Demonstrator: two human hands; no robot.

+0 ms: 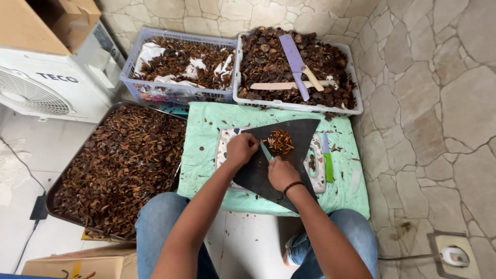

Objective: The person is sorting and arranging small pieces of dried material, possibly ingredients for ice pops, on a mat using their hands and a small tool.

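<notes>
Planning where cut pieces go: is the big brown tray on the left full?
Full: the tray is heaped with brown pieces nearly rim to rim.

Two baskets [178,93] [297,106] behind the cloth [206,150] — tray [62,175] to its left, board [225,137] on it.

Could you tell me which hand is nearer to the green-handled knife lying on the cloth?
The right hand: the green-handled knife lies just to its right. The left hand is farther left.

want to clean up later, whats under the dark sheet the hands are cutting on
Under the dark sheet a white speckled board shows at both edges, lying on a green cloth. The board's middle is covered, so anything there cannot be seen.
</notes>
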